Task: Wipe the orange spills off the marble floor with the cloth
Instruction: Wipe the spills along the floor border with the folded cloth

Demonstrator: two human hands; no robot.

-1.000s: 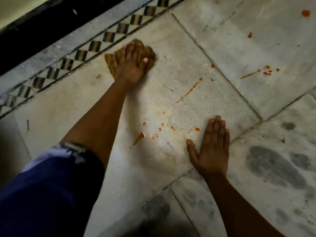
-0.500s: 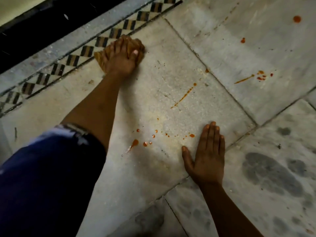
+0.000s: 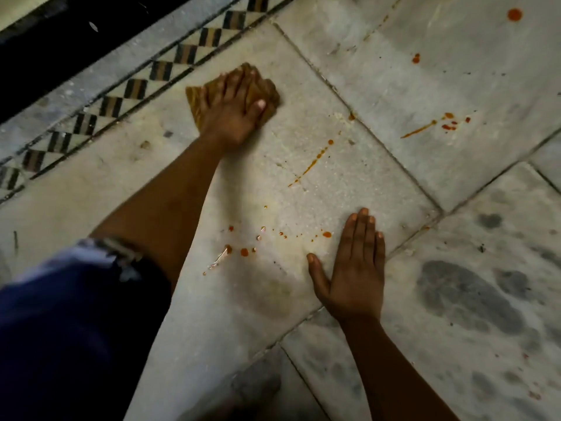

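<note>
My left hand (image 3: 233, 110) holds a bunched orange-brown cloth (image 3: 194, 101) down on the marble floor (image 3: 364, 183), near the patterned border; fingers arch over it and the thumb hugs its side. Below and to the right of the cloth lies an orange streak (image 3: 312, 164). A scatter of orange drops (image 3: 244, 252) sits nearer me, beside my forearm. My right hand (image 3: 352, 268) lies flat on the floor, fingers straight, just right of those drops. More orange splashes (image 3: 420, 130) and a round drop (image 3: 514, 14) mark the far right tile.
A black-and-tan diamond border strip (image 3: 133, 89) runs diagonally at the upper left, with a dark step or threshold (image 3: 60, 50) beyond it. Dark grey blotches (image 3: 464, 296) cover the tile at the lower right. My blue sleeve (image 3: 60, 329) fills the lower left.
My left hand slid the cloth toward the border, then back to the right, closer to the orange streak. My right hand has stayed flat in the same spot.
</note>
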